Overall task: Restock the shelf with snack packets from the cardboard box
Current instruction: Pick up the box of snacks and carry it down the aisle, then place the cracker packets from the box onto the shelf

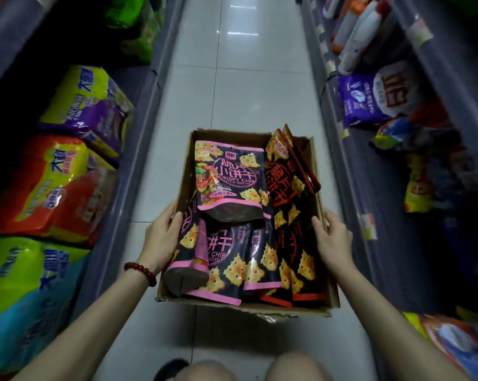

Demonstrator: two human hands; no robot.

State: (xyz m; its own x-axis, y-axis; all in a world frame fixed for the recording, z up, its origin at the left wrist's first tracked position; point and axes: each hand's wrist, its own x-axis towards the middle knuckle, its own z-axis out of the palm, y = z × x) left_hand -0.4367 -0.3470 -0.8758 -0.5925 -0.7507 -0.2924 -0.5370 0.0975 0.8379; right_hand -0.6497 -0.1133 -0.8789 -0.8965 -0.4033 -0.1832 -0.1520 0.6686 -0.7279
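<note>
The fingers (177, 220) of the left hand (162, 237) curl over the left wall of the open brown cardboard box (319, 305), the thumb hooked inside against a black snack packet with pink trim (189, 259). A red bead bracelet (141, 272) circles that wrist. The right hand (332, 239) grips the right wall the same way, its thumb inside the rim beside the black packets with red trim (287, 215) that stand along that side. Both hands hold the box between them above the pale tiled floor (232, 92) of a narrow aisle. The box is full of crispy-chip biscuit packets; one pink-trimmed packet (229, 178) lies flat on top toward the far end. On the left shelf (138, 149) sit large yellow, purple, red and green bags (53, 185). On the right shelf (350, 166) lie a purple and white bag (375, 97) and other mixed packets. Bare knees show at the bottom edge.
</note>
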